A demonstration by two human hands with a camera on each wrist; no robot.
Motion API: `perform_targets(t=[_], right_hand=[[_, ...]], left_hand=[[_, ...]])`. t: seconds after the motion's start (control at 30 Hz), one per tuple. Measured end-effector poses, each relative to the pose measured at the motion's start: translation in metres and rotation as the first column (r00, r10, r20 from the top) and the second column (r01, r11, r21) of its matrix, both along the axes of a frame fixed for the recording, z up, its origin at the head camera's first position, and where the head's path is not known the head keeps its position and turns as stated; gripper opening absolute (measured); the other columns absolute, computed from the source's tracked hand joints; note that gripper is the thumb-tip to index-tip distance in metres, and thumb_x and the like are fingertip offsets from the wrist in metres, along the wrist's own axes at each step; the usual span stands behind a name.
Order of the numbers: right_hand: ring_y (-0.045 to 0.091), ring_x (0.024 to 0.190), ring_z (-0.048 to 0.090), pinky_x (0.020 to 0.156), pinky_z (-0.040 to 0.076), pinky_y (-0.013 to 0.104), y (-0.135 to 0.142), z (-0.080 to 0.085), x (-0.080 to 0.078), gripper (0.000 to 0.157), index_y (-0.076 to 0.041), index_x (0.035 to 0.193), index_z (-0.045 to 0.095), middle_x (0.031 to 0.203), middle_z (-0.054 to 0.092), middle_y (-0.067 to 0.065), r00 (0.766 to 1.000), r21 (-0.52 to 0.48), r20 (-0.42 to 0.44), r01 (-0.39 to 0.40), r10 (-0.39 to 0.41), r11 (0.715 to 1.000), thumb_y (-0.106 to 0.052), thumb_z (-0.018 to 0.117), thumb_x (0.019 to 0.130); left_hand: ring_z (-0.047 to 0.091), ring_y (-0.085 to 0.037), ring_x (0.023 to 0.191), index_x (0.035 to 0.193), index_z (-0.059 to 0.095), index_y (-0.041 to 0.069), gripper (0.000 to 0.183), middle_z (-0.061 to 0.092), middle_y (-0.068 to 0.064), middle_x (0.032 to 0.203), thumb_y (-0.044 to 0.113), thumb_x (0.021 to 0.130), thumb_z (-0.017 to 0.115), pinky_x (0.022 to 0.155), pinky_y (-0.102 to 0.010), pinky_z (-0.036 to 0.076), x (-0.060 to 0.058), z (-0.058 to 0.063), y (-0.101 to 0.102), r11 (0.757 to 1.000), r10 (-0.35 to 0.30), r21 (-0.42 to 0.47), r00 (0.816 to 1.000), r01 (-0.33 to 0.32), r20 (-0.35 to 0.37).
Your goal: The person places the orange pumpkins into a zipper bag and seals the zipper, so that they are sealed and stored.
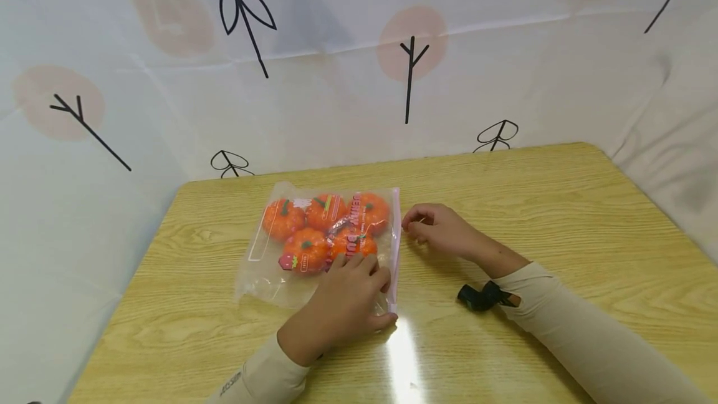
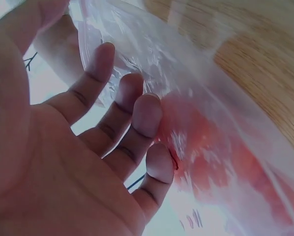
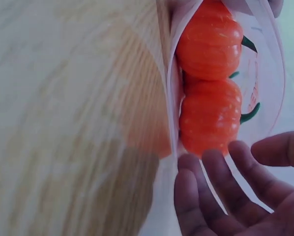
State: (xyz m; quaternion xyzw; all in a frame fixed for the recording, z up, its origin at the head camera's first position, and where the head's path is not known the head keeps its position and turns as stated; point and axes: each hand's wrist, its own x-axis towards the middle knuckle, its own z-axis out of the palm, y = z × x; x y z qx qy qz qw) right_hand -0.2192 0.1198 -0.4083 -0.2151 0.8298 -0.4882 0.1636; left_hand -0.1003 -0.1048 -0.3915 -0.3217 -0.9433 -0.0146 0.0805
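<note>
A clear plastic zip bag [image 1: 263, 285] with pink print lies flat on the table, holding several small orange toy pumpkins [image 1: 305, 251] with green stems. Its pink zip edge [image 1: 395, 229] faces right. My left hand [image 1: 348, 295] rests on the bag's near right corner, thumb by the zip's near end. In the left wrist view its fingers [image 2: 147, 115] are loosely bent against the plastic. My right hand [image 1: 443, 229] is just right of the zip edge, fingers slightly curled around nothing. The right wrist view shows the bag's mouth parted, with pumpkins [image 3: 211, 118] inside.
A wood-grain table [image 1: 561, 204] carries everything. Behind it hangs a white cloth [image 1: 336, 111] with black plant drawings and pale pink spots. A black strap piece [image 1: 477, 298] hangs at the right sleeve's cuff.
</note>
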Motion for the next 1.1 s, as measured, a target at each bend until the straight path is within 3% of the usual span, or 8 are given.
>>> perform_targets(t=[0.2,0.37,0.6,0.83,0.97,1.1], right_hand=[[0.019,0.067,0.056,0.06,0.05,0.029,0.002,0.002,-0.001,0.019,0.002,0.101,0.065,0.078,0.061,0.012,0.993,0.041,0.085,-0.083,0.079,0.996,-0.01,0.052,0.097],[0.017,0.062,0.052,0.054,0.044,0.027,0.004,0.003,0.0,0.02,0.003,0.096,0.065,0.072,0.059,0.008,0.982,0.042,0.136,-0.139,0.133,0.989,-0.01,0.05,0.098],[0.015,0.05,0.054,0.048,0.047,0.028,0.006,0.005,0.0,0.027,0.002,0.092,0.068,0.063,0.056,0.004,0.955,0.055,0.196,-0.238,0.224,0.97,-0.013,0.048,0.1],[0.012,0.047,0.058,0.046,0.048,0.026,0.008,0.009,0.003,0.032,0.002,0.089,0.071,0.058,0.059,0.001,0.887,0.027,0.292,-0.383,0.359,0.923,-0.018,0.048,0.101],[0.012,0.048,0.062,0.046,0.047,0.023,0.007,0.009,0.008,0.039,0.003,0.09,0.073,0.057,0.062,0.002,0.817,-0.033,0.36,-0.471,0.45,0.882,-0.025,0.049,0.103],[0.013,0.051,0.065,0.046,0.048,0.022,0.004,0.007,0.013,0.048,0.004,0.094,0.073,0.059,0.065,0.002,0.752,-0.096,0.404,-0.532,0.521,0.842,-0.033,0.046,0.105]], left_hand=[[0.056,-0.013,0.089,0.098,0.06,0.026,0.044,0.054,0.008,0.093,0.056,0.071,0.08,0.079,-0.034,0.042,-0.002,-0.001,-0.003,0.999,-0.043,-0.033,0.999,0.043,-0.023],[0.058,-0.015,0.091,0.1,0.061,0.027,0.036,0.057,0.007,0.097,0.04,0.072,0.08,0.08,-0.036,0.044,-0.003,-0.003,-0.004,0.997,-0.051,-0.067,0.998,0.048,-0.04],[0.057,-0.015,0.087,0.092,0.06,0.025,0.022,0.056,0.007,0.091,0.028,0.074,0.071,0.077,-0.036,0.044,-0.006,0.0,-0.007,0.997,-0.073,-0.025,0.996,0.072,-0.047],[0.056,-0.015,0.077,0.08,0.06,0.026,0.011,0.057,0.009,0.079,0.027,0.077,0.071,0.072,-0.033,0.04,-0.012,-0.001,-0.009,0.992,-0.122,0.021,0.975,0.128,-0.188],[0.057,-0.015,0.075,0.08,0.06,0.025,0.014,0.058,0.008,0.078,0.028,0.076,0.073,0.072,-0.033,0.04,-0.016,-0.003,-0.009,0.99,-0.111,0.054,0.955,0.131,-0.276],[0.061,-0.015,0.077,0.08,0.058,0.024,0.017,0.061,0.008,0.079,0.029,0.076,0.074,0.072,-0.034,0.041,-0.018,-0.004,-0.009,0.99,-0.087,0.078,0.945,0.117,-0.316]])
